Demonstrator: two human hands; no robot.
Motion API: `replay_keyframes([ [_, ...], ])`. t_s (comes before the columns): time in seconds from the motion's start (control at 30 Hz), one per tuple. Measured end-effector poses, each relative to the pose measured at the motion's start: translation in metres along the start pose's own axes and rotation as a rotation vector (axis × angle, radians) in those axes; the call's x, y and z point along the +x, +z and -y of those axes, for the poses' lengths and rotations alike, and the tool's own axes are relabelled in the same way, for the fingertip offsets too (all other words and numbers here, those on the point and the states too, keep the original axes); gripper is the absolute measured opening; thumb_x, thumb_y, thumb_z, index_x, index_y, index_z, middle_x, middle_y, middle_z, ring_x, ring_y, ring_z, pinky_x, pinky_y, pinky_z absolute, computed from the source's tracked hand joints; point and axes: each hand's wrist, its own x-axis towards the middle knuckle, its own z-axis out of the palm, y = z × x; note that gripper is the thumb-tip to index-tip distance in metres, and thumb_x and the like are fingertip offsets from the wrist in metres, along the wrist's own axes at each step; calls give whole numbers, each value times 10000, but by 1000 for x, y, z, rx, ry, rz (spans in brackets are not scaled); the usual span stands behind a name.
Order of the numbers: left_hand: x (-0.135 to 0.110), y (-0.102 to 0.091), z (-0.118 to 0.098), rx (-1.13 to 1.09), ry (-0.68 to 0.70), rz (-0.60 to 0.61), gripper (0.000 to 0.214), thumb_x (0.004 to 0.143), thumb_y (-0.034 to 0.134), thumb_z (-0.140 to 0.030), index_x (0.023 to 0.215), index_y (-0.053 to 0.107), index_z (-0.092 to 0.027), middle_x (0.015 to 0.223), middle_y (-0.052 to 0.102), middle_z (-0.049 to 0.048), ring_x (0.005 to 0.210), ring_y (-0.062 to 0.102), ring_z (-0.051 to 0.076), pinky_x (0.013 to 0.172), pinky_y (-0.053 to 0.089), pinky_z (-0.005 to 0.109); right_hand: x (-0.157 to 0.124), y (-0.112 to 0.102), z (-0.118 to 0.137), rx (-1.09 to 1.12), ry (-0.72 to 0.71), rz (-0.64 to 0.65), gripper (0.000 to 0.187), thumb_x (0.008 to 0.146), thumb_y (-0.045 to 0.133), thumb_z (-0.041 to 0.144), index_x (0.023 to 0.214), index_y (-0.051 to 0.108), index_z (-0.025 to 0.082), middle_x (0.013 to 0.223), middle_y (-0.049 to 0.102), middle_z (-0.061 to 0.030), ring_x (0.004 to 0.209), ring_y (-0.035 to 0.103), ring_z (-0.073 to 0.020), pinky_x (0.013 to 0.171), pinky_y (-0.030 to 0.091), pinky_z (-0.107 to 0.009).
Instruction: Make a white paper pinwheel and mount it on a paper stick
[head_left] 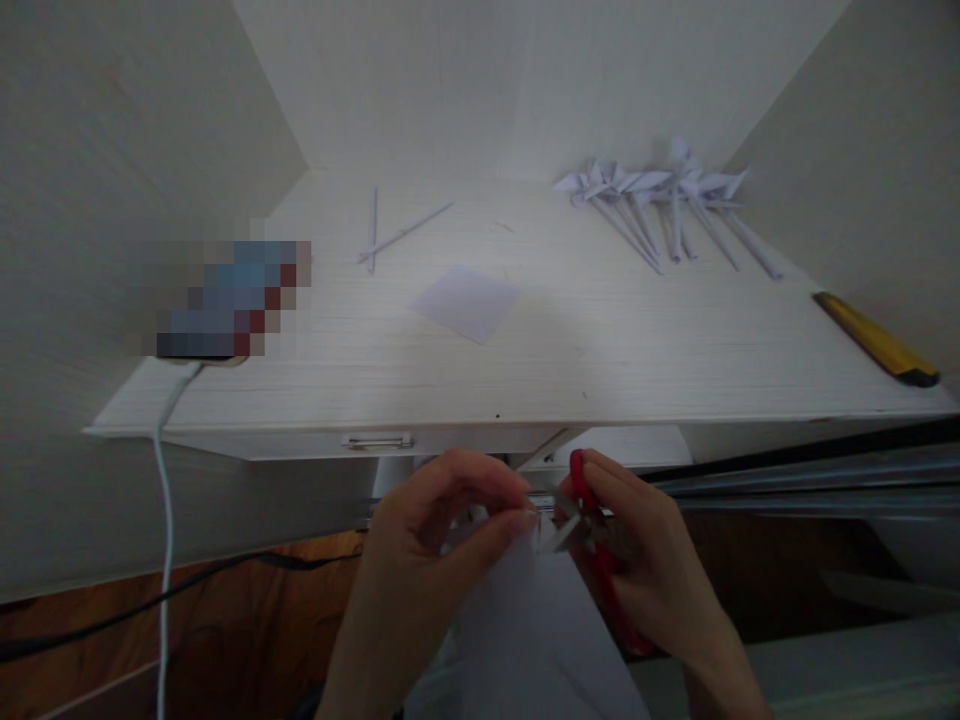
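My left hand (450,530) is closed in a pinch, thumb against forefinger, on a small whitish bit that looks like paper, mostly hidden by the fingertips. Facing it, my right hand (645,560) grips a pair of red-handled scissors (609,580). Their grey metal blades (566,532) point left, close to my left fingertips; whether they touch the whitish bit I cannot tell. Both hands are in front of the desk edge, above a pale, sheet-like surface (540,630). On the desk beyond lies a square of white paper (469,303).
Two thin rolled paper sticks (405,233) cross on the white desk (337,380). Several folded paper pieces with stems (660,190) lie back right. A yellow utility knife (874,337) is at the right, a blurred-out phone (232,300) with a white cable (166,520) at the left.
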Motion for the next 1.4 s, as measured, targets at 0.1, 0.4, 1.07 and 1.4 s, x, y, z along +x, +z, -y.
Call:
replay_keyframes([
  [0.1, 2, 0, 3, 87, 39, -1, 252, 702, 714, -26, 733, 744, -274, 726, 736, -83, 686, 660, 69, 633, 493, 101, -3, -2, -5, 324, 100, -16, 130, 829, 635, 346, 827, 616, 217, 780, 579, -25, 695, 539, -179, 607, 439, -275],
  [0.4, 2, 3, 3, 282, 141, 8, 224, 723, 713, -41, 740, 747, -262, 715, 737, -84, 667, 654, 79, 613, 472, 139, -3, 0, 5, 734, 374, -12, 605, 523, 857, 609, 972, 635, 270, 917, 629, -22, 841, 594, -219, 620, 447, -264],
  [1.07, 2, 5, 10, 130, -38, 207, 135, 797, 602, -113, 789, 689, -216, 775, 662, -24, 756, 607, 130, 712, 465, 232, -3, 12, 9, 371, 279, -17, 85, 744, 634, 216, 827, 654, 220, 784, 644, 1, 739, 593, -184, 717, 460, -296],
  [1.4, 2, 6, 9, 166, -52, 232, 100, 793, 609, -123, 762, 665, -199, 771, 653, -5, 756, 593, 150, 717, 452, 263, -9, 11, 5, 417, 336, -1, 105, 753, 679, 274, 837, 643, 220, 759, 620, -19, 681, 568, -186, 585, 437, -277],
])
